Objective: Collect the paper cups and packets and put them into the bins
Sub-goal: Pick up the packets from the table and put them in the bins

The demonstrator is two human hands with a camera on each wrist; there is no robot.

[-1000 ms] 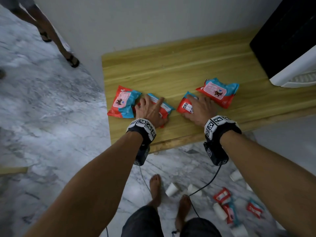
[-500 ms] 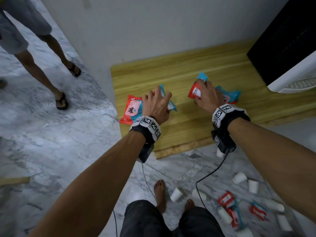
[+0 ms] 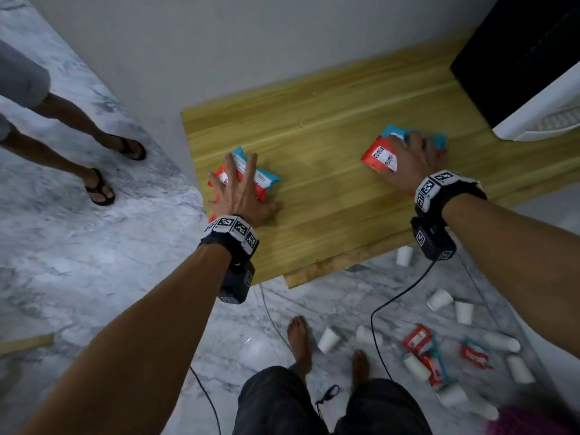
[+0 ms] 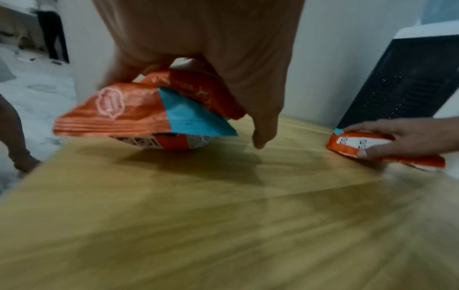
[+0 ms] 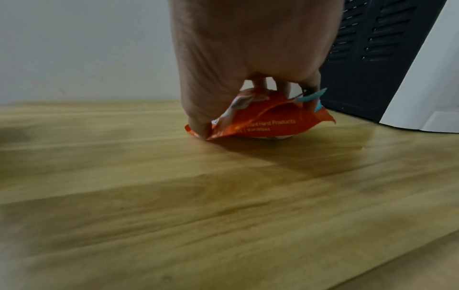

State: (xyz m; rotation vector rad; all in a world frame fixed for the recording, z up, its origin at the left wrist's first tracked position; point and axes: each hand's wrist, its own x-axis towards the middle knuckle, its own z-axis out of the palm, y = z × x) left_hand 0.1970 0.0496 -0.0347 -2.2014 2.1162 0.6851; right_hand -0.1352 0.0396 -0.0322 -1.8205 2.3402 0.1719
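Observation:
On the wooden table [image 3: 329, 127], my left hand [image 3: 241, 189] spans two stacked red-and-blue packets [image 3: 263, 180] at the table's left edge, fingers spread over the top one and thumb at its near side. In the left wrist view the upper packet [image 4: 139, 109] lies tilted on the lower packet [image 4: 168, 142]. My right hand [image 3: 408, 158] grips a red packet [image 3: 376, 155] lying over a blue-ended packet [image 3: 439, 141], thumb on its near edge [image 5: 263, 123]. Several white paper cups [image 3: 328, 340] and more packets [image 3: 417, 335] lie on the floor.
A black-and-white appliance [image 3: 518, 58] stands on the table's right end, close to my right hand. Another person's sandalled legs [image 3: 72, 130] stand on the marble floor to the left. A black cable [image 3: 392, 302] hangs from my right wrist. My bare feet [image 3: 298, 337] are among the cups.
Each hand picked up one packet from the table's middle and carried it outward onto a second packet, left hand leftward, right hand rightward. The other person stepped closer.

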